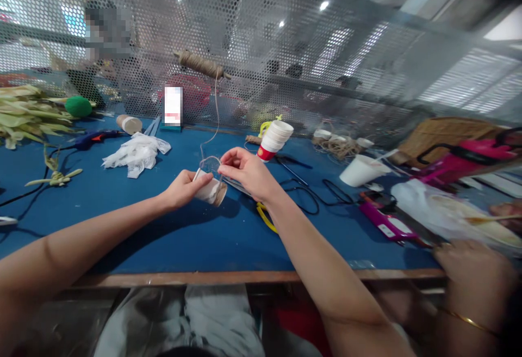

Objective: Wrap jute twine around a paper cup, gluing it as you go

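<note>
My left hand point(183, 187) is closed around a white paper cup point(209, 191), which lies tilted on its side above the table. Brown twine is wound round one end of that cup. Between the thumb and fingers of my right hand point(242, 169), just right of the cup, a strand of twine point(212, 158) is pinched. The strand loops over the cup and runs up to a spool of twine point(199, 65) hung on the perforated metal screen.
Stacked paper cups point(276, 138) stand behind my right hand. Crumpled white plastic point(136, 153) and a glue gun point(98, 138) lie left. Yellow-handled scissors point(266, 218) lie under my right forearm. Cords and a purple power strip point(385, 221) are right, near another person's hand point(473, 262).
</note>
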`<state>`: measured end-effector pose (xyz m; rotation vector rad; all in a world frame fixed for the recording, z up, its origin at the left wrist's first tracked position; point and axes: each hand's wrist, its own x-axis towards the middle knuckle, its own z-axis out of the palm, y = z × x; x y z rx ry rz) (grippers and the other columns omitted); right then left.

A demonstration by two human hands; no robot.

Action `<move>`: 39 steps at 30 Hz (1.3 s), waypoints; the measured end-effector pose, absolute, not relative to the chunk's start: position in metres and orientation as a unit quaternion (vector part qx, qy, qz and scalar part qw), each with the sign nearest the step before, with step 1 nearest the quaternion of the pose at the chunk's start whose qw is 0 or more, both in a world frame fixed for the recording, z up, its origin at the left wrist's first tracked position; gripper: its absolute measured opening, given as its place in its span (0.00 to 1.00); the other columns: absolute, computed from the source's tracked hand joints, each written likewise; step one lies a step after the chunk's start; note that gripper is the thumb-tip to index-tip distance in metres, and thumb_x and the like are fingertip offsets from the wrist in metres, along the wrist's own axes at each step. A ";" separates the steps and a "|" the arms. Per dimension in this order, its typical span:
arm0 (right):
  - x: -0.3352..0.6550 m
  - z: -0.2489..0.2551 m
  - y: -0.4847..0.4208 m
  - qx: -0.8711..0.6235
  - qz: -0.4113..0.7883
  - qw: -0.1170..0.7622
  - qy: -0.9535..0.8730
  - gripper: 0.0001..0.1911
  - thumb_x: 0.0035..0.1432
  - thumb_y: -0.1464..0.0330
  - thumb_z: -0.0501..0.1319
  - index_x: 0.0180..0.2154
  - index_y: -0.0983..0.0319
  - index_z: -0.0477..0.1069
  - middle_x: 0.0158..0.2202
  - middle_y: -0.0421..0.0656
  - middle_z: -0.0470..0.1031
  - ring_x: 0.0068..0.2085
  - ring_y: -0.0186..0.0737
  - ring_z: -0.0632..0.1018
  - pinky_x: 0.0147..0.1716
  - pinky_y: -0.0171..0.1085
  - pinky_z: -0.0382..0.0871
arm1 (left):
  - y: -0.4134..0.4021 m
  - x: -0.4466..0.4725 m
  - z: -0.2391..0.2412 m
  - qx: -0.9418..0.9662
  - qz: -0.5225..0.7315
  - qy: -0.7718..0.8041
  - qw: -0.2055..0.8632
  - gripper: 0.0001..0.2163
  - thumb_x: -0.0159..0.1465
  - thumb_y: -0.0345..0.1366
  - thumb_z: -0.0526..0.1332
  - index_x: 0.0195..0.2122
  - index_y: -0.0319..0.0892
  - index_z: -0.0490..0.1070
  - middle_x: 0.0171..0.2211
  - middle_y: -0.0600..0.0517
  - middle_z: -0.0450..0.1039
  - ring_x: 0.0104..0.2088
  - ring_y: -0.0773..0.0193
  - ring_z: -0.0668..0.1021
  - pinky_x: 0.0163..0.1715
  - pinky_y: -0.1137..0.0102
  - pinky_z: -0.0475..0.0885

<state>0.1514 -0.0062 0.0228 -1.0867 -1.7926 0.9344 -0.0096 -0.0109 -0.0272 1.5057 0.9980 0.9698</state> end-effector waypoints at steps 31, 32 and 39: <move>0.155 0.003 -0.008 -0.463 0.386 0.444 -0.663 0.06 0.42 0.69 0.62 0.28 0.62 0.71 0.29 0.40 0.74 0.31 0.33 0.73 0.35 0.36 0.66 | -0.017 -0.009 -0.028 0.638 0.449 0.388 0.491 0.18 0.53 0.46 0.55 0.16 0.36 0.65 0.14 0.55 0.58 0.18 0.73 0.58 0.18 0.75 0.56; 0.154 0.004 -0.008 -0.464 0.390 0.441 -0.662 0.06 0.42 0.69 0.62 0.28 0.62 0.71 0.29 0.40 0.74 0.31 0.32 0.73 0.35 0.36 0.66 | -0.018 -0.009 -0.027 0.639 0.449 0.387 0.491 0.18 0.52 0.46 0.55 0.16 0.36 0.65 0.14 0.55 0.58 0.18 0.73 0.58 0.18 0.75 0.56; 0.155 0.000 -0.005 -0.477 0.415 0.419 -0.652 0.07 0.43 0.69 0.62 0.29 0.62 0.71 0.29 0.40 0.74 0.31 0.33 0.73 0.36 0.36 0.65 | -0.020 -0.009 -0.026 0.650 0.446 0.388 0.479 0.18 0.52 0.47 0.55 0.18 0.35 0.68 0.15 0.54 0.61 0.19 0.72 0.61 0.20 0.75 0.58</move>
